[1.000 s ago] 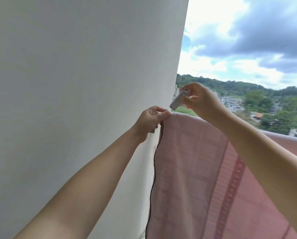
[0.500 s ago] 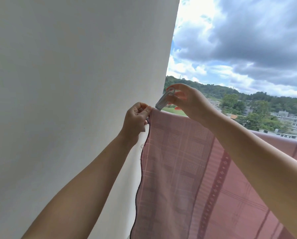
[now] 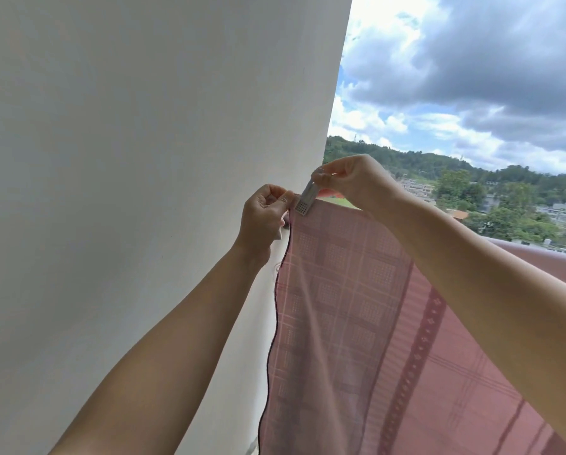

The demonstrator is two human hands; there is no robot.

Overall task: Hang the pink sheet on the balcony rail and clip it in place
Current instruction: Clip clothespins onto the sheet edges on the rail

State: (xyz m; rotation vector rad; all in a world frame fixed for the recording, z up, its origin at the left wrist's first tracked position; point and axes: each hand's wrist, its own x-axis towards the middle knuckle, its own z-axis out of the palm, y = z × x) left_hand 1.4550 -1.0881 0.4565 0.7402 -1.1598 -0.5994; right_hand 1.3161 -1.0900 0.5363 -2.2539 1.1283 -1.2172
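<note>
The pink checked sheet (image 3: 347,310) hangs over the balcony rail, which it hides, and runs off to the right. My left hand (image 3: 263,213) pinches the sheet's top left corner beside the wall. My right hand (image 3: 350,180) grips the upper end of a grey clothes clip (image 3: 306,201). The clip's perforated jaw lies over the sheet's top edge, just right of my left fingers.
A plain white wall (image 3: 127,175) fills the left and ends right at the sheet's left edge. Beyond the rail lie open sky, wooded hills (image 3: 406,159) and buildings (image 3: 564,218) far below.
My right hand has brought the clip down from above the sheet's edge onto the fabric at the corner. My left hand has kept its pinch on the corner.
</note>
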